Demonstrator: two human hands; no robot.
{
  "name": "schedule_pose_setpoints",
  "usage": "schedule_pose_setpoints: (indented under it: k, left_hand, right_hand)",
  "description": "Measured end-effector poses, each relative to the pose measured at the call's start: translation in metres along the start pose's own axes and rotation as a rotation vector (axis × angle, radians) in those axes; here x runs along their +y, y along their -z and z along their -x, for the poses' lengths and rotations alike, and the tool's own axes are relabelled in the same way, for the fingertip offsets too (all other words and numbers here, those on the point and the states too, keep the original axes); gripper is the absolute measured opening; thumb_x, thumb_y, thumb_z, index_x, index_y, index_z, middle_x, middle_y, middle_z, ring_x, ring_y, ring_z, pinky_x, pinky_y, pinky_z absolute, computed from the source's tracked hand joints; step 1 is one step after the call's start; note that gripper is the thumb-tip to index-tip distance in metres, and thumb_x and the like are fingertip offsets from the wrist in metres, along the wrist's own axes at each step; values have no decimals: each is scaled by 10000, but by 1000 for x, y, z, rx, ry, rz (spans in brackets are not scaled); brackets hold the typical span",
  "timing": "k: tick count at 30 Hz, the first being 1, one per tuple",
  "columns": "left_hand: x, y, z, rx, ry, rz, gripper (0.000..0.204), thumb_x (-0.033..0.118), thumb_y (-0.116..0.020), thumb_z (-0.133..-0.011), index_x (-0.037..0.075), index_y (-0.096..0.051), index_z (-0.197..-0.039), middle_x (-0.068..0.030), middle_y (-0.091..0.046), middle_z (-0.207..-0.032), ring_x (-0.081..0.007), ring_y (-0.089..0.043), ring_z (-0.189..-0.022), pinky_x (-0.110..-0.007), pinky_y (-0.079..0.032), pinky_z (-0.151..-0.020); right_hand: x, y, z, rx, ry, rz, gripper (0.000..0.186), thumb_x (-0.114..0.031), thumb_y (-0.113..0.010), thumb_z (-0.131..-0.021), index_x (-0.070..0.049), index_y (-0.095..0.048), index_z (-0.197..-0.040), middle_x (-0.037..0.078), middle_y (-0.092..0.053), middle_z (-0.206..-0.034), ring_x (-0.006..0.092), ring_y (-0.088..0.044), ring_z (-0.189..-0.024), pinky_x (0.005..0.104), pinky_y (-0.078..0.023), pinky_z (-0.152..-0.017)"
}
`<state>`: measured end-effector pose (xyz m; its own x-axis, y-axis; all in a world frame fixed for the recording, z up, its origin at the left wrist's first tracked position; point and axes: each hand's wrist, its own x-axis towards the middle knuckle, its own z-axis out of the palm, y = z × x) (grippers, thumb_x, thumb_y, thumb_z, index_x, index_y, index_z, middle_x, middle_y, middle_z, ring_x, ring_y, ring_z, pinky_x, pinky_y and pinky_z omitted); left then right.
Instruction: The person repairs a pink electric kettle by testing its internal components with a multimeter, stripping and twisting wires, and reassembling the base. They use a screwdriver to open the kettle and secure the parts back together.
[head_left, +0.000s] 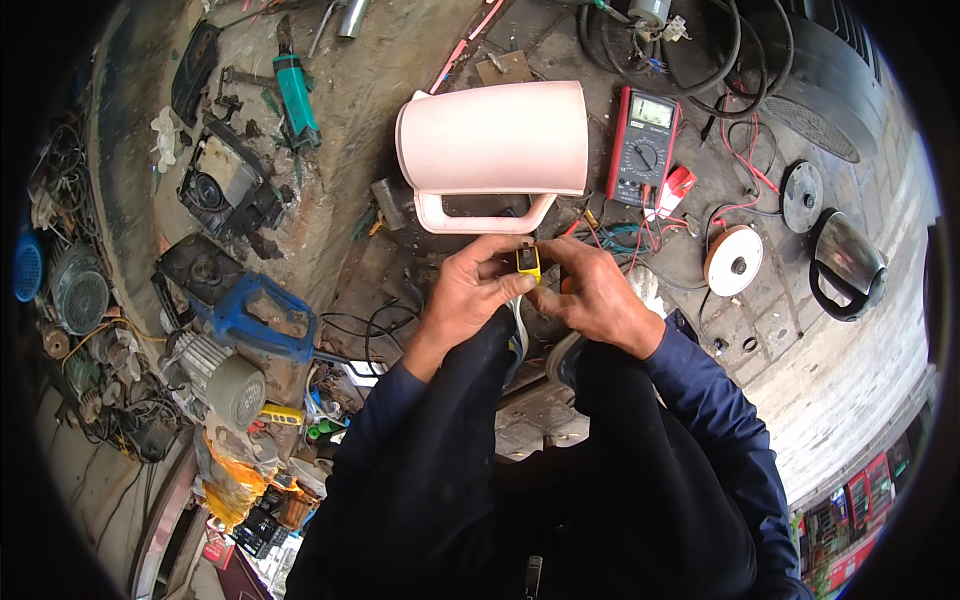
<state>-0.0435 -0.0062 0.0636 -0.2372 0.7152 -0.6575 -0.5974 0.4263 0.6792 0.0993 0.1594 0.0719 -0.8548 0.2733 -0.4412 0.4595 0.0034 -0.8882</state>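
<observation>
In front of my knees, both hands meet around a small yellow-and-black block (528, 261) with a dark recess on its upper face. My left hand (468, 292) grips it from the left, fingers curled and thumb along its lower edge. From the right, my right hand (598, 296) has its bent fingers and thumb pressed against the block; the exact contact is partly hidden. Just beyond the fingers a pale pink kettle body (492, 138) lies on its side, its handle (480, 210) toward me. Thin coloured wires (625, 238) lie right of the handle.
A red multimeter (643, 148) lies right of the kettle, its leads spread nearby. Farther right are a white round base (733, 261), a dark disc (802, 198) and a shiny dark kettle (848, 265). On the left lie a blue-framed tool (262, 318), a motor (222, 382) and a green-handled tool (296, 103).
</observation>
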Motion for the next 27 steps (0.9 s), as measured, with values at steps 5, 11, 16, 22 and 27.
schedule_pose_setpoints:
  k: [5,11,16,22,27]
  left_hand:
    - [0,-3,5,2,-121,-144,442,32,-766,-954,-34,-598,-1358,-111,-709,-1210,-157,-687,-1104,-286,-560,-952]
    - [2,2,6,-33,-173,-335,415,91,-804,-934,-49,-623,-1281,-115,-716,-1192,-157,-704,-1050,-299,-573,-919]
    - [8,-2,8,-2,-264,-533,405,130,-831,-905,-56,-649,-1214,-112,-716,-1146,-167,-711,-1021,-313,-582,-883]
    - [14,-11,7,46,-393,-771,394,103,-829,-884,-31,-664,-1216,-124,-692,-1075,-203,-710,-935,-330,-580,-801]
    - [10,-15,7,78,-484,-846,412,87,-815,-889,-20,-649,-1250,-145,-683,-1085,-242,-708,-947,-350,-574,-807]
  right_hand:
    - [-4,7,1,-26,14,9,414,-168,-769,-792,52,-684,-1132,213,-648,-925,374,-665,-732,450,-540,-691]
    - [-3,12,2,-81,53,73,389,-189,-770,-780,49,-686,-1077,218,-631,-857,378,-653,-715,456,-537,-679]
    - [1,6,7,-62,107,57,396,-160,-762,-779,41,-668,-1107,209,-630,-850,367,-643,-693,439,-527,-643]
    - [3,2,10,-48,94,92,379,-158,-745,-801,58,-642,-1094,234,-650,-872,416,-673,-744,475,-542,-677]
    - [0,0,11,-27,96,91,419,-146,-730,-809,75,-628,-1150,256,-665,-895,417,-686,-749,471,-550,-682]
